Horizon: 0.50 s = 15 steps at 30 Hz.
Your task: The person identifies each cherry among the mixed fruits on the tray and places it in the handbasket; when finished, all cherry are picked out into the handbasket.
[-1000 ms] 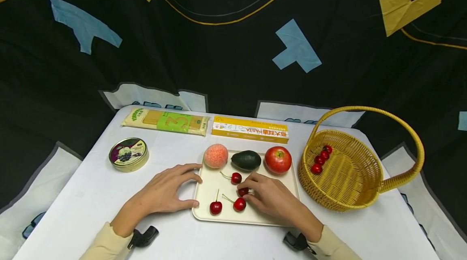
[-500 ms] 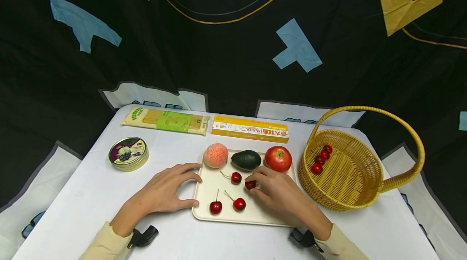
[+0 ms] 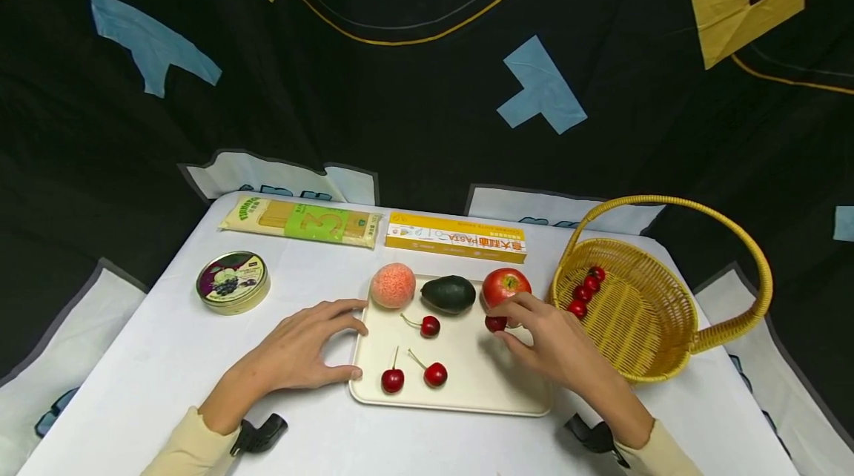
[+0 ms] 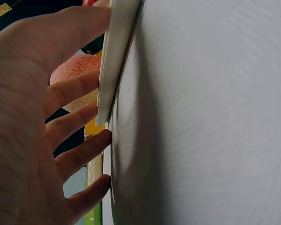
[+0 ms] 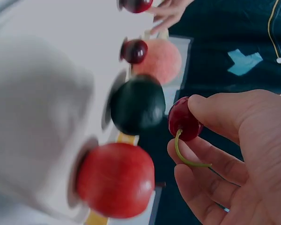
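Observation:
My right hand (image 3: pixel 560 339) pinches a dark red cherry (image 5: pixel 183 119) by its body, its green stem hanging free, above the right part of the cream tray (image 3: pixel 467 394). Several cherries lie on the tray, among them one cherry (image 3: pixel 436 374) near the front. Along the tray's far side sit a peach (image 3: pixel 392 285), a dark green avocado (image 3: pixel 448 294) and a red apple (image 3: pixel 505 286). My left hand (image 3: pixel 300 346) rests at the tray's left edge, fingers spread; in the left wrist view its thumb and fingertips touch the tray's rim (image 4: pixel 117 56).
A wicker basket (image 3: pixel 640 372) with a tall handle stands to the right, holding several small red fruits (image 3: pixel 587 292). Behind the tray lie a pasta box (image 3: pixel 456 237) and a noodle packet (image 3: pixel 300 222). A round tin (image 3: pixel 233 282) is at the left.
My right hand has lifted the cherry from the middle of the tray and carried it rightward, to just in front of the apple. My left hand has stayed at the tray's edge.

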{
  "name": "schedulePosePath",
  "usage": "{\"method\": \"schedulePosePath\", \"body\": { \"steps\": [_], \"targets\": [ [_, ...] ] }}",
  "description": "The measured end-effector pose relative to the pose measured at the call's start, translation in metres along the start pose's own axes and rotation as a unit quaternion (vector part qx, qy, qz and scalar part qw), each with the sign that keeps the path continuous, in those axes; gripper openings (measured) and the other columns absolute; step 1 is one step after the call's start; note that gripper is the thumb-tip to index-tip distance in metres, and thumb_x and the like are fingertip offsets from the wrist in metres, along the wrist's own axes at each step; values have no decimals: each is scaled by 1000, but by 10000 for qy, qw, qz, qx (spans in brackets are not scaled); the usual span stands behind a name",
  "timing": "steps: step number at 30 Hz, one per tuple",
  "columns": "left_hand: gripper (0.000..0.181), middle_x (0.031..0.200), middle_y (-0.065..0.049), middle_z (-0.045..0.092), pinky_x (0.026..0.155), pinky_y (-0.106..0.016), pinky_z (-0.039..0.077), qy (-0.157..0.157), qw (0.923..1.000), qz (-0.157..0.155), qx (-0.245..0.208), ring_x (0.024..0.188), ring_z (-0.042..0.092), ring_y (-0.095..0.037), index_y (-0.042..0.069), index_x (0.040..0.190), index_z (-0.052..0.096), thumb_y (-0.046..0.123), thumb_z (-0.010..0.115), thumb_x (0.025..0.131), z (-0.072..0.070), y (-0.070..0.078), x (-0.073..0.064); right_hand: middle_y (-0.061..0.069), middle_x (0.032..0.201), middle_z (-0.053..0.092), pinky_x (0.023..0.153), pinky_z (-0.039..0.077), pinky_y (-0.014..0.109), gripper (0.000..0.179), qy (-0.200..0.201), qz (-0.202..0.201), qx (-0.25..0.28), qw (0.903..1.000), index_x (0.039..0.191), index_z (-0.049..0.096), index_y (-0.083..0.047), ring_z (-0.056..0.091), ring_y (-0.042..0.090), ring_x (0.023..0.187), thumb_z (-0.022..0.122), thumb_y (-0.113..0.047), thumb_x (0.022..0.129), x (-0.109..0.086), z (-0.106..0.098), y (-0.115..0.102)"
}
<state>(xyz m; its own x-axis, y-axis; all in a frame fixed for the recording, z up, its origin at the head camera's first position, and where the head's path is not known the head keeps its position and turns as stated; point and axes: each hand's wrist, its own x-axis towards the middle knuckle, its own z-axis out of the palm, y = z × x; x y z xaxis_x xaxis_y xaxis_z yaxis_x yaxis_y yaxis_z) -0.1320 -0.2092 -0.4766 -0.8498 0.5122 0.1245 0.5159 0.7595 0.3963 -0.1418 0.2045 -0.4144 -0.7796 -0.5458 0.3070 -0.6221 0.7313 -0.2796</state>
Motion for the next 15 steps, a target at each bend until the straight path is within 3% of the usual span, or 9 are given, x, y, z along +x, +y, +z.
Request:
{"method": "schedulePosePath", "body": {
  "steps": [15],
  "targets": [
    [52,163,7,51,108,-57,51,13,10000,-33,24,145,55,-27,37,123,72,64,86,82,1,-1,1,0,109,71,64,60,30,34,323,608,-472,9965,120,78,-18,66,11,77,91,-20,88,-23,-40,29]
  ]
}}
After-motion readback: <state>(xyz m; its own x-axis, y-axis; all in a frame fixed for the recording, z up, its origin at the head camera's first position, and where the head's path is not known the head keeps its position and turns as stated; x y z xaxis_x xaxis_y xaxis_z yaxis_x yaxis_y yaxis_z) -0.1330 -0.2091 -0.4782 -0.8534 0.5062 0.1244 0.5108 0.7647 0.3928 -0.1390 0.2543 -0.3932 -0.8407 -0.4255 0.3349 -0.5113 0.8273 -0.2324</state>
